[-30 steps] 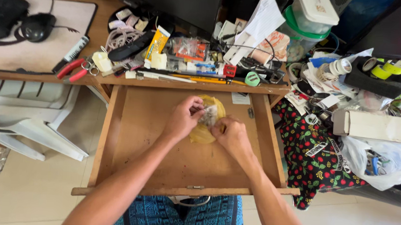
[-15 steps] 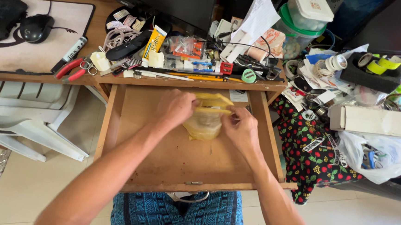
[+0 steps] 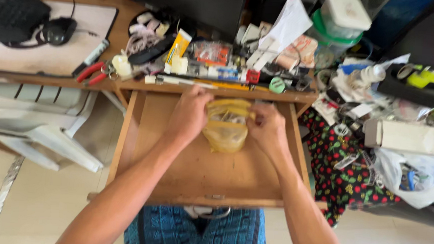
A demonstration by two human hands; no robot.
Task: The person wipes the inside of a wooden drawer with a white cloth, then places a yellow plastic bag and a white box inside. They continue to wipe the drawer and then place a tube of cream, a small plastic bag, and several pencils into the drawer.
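Lap: blue patterned cloth (image 3: 195,233) is showing closest in, below both forearms.
Drawer: an open wooden drawer (image 3: 199,173) is spreading out under the hands, its flat, smooth floor bare toward the near edge.
Left hand: the left hand (image 3: 190,114) is pinching the left upper edge of the bag, fingers curled in tight.
Right hand: the right hand (image 3: 268,129) is pinching the right upper edge, fingers likewise closed on the film.
Bag: a small yellow translucent plastic bag (image 3: 226,125) is hanging between the two hands, just over the far part of the drawer; it is thin, glossy and crinkled, with something small and pale inside that is too blurred to name.
Risk, spill: the mouth looks pulled open at the top, so a tilt or a slip of either pinch could drop the contents into the drawer.
Risk, tear: the film looks flimsy; pulling the two hands apart too hard could split it.
Surface beyond the hands: the wooden surface (image 3: 129,85) is carrying dense clutter right at its edge, including red-handled pliers (image 3: 92,72), far-left of the left hand, and a round green tape measure (image 3: 277,85), just beyond the right hand.
Risk, knock: lifting the hands toward that edge could sweep loose items into the drawer.
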